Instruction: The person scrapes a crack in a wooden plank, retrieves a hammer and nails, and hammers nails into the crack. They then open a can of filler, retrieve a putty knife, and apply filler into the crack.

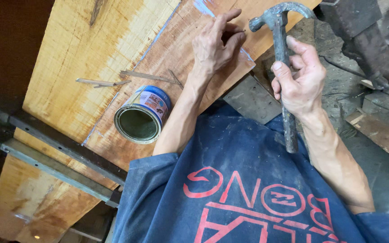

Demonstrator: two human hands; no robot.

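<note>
1. Wood first: a broad plank (91, 58) fills the upper left of the view, pale yellow on its far side and reddish brown nearer the person, with a thin blue line running diagonally between the two tones.
2. Dark metal rails (59, 155) cross under the plank at lower left.
3. Below, the person's blue shirt (230, 189) with red print takes up the bottom of the view.
4. A claw hammer (282, 58) (worn grey, head uppermost) stands nearly upright just off the plank's near edge; the right hand (300, 78) is wrapped around its handle partway up, fingers closed on it.
5. The left hand (214, 42) rests on the reddish part of the plank, thumb and fingertips pinched together on something small and thin, seemingly a nail, too small to tell for sure; the hammer head is just beside those fingertips.
6. An open tin can (142, 116) with a blue-and-white label lies on the plank near the left forearm, its mouth facing the camera.
7. Thin wood splinters (127, 78) lie on the plank just beyond the can.
</note>
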